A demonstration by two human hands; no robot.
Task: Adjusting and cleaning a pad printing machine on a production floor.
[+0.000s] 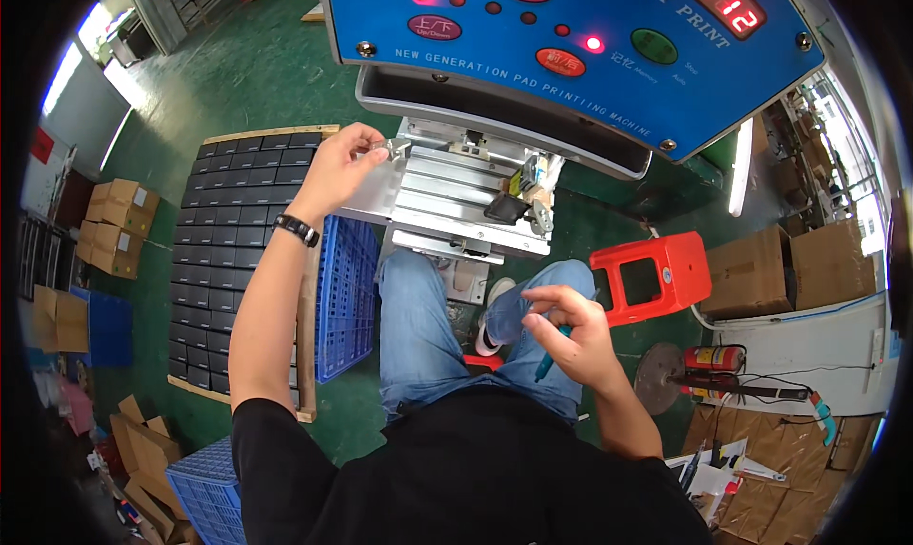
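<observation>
My left hand (344, 167) is reached out to the left side of the machine's slotted metal bed (442, 195). Its thumb and fingers are pinched on a small shiny metal piece (393, 149); I cannot tell whether the piece is loose or fixed to the bed. Over my right thigh, my right hand (577, 340) is curled around a slim teal tool (544, 367), whose tip I cannot make out. A metal fixture with a black block (508, 208) stands at the bed's right end. Above hangs the blue control panel (561, 41) of the pad printing machine, its lights lit.
Left of my legs are a blue plastic crate (344, 298) and a pallet of stacked black boxes (238, 231). A red stool (656, 279) stands at right, with cardboard boxes (751, 269) and a fire extinguisher (713, 359) beyond. Open cartons (147, 455) lie at lower left.
</observation>
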